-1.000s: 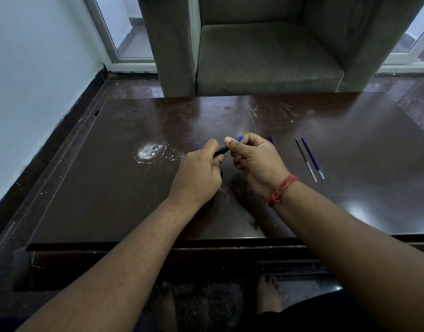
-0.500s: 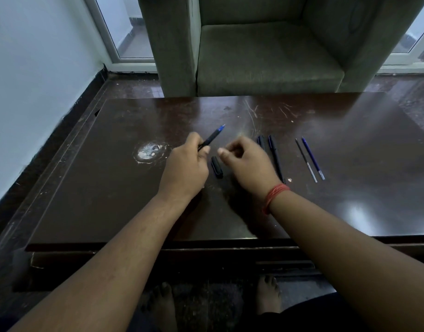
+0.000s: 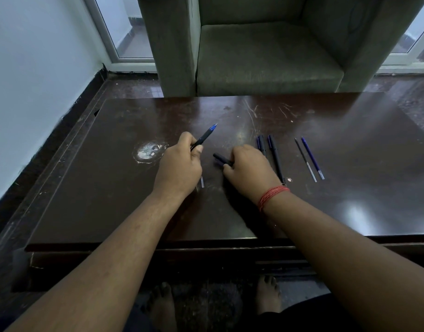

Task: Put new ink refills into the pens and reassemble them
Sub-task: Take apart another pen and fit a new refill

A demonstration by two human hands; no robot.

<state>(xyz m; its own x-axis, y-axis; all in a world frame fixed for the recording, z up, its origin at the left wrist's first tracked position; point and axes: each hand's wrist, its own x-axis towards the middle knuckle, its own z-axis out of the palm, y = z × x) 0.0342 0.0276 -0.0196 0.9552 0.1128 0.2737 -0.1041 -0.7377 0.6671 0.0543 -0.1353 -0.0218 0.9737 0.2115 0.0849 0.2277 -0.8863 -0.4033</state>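
Dark brown table carries the work: the left hand grips a blue-tipped pen angled up off the surface, while the right hand pinches a black cap lying on the wood. Two pens lie just right of that hand, with two refills farther right.

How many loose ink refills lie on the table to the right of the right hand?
2: a dark refill and a blue refill lie side by side, right of the pens. Another thin piece beside the left hand may be a third.
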